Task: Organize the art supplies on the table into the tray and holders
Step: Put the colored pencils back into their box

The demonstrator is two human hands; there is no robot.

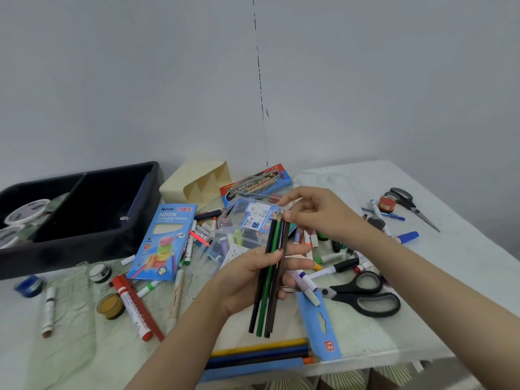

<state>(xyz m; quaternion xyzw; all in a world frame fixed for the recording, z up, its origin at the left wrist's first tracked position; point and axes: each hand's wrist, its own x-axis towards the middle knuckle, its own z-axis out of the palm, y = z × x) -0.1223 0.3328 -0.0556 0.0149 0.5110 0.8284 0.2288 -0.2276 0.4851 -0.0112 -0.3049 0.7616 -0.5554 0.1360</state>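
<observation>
My left hand (247,280) grips a bundle of dark coloured pencils (270,277), black, green and brown, held nearly upright above the middle of the table. My right hand (312,212) pinches the bundle's tips at the top. A black tray (146,192) with an inner divider sits at the back left and holds white-lidded tubs (26,211). A cream holder (197,182) with slanted compartments stands behind the clutter. Markers, pens and pencil boxes lie scattered all over the table.
A blue Neon pencil box (164,240) lies left of centre, a clear plastic case (239,229) behind my hands. Large black scissors (363,295) lie at the right, smaller scissors (410,204) at the far right. Red markers (135,308), paint pots (111,305) and loose pencils (259,351) sit near the front edge.
</observation>
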